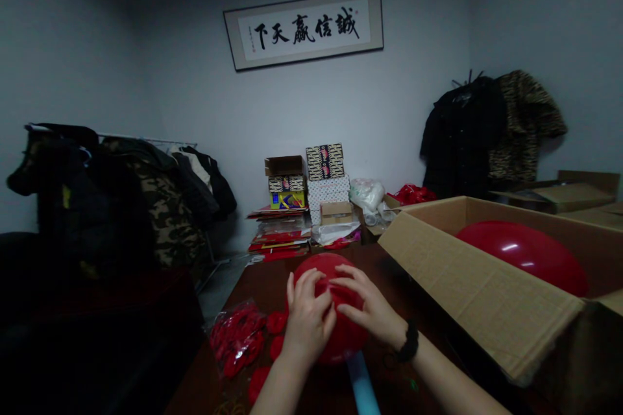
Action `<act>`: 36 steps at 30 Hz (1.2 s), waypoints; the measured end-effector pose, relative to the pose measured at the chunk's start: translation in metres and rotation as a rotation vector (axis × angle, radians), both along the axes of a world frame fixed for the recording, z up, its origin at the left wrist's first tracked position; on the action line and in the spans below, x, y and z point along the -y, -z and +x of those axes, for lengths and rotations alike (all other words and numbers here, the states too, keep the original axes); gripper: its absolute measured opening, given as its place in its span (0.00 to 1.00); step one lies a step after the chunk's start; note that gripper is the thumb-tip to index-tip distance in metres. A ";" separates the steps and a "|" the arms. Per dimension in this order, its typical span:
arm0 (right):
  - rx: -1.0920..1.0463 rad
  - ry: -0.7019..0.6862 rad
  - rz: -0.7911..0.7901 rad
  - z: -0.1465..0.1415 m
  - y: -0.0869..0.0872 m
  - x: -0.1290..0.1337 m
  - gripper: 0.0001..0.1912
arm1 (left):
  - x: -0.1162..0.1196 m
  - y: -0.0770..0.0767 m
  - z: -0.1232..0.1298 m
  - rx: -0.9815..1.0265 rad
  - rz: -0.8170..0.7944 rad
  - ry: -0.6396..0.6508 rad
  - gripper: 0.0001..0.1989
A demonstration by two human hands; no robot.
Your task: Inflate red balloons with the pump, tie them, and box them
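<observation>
Gripping red balloon (pixel 346 338) upright

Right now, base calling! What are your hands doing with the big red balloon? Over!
Left hand, right hand on red balloon. Light-blue tube below it. Open cardboard box to the right, second red balloon inside.

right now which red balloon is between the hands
The red rubber balloon held by the left hand and right hand; the other red balloon lies inside the open cardboard box.
</observation>
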State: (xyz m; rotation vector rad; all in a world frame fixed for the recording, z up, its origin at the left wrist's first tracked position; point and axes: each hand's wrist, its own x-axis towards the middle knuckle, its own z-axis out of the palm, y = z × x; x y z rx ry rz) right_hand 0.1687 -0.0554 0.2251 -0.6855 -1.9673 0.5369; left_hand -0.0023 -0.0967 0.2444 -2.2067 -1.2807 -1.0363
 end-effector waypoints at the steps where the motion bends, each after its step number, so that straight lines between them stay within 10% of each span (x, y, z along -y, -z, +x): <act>1: 0.024 0.003 0.023 -0.002 0.000 0.000 0.19 | 0.000 0.000 0.000 0.000 0.003 0.001 0.07; 14: -0.153 0.091 -0.044 0.002 0.006 -0.003 0.06 | 0.004 -0.005 0.003 0.040 -0.019 -0.009 0.06; 28: -0.192 -0.324 -0.285 0.011 -0.013 0.014 0.08 | 0.004 0.003 0.011 0.016 -0.044 0.023 0.05; 36: 0.273 0.247 0.152 0.011 -0.014 0.010 0.10 | 0.004 -0.004 0.006 -0.017 -0.009 -0.013 0.04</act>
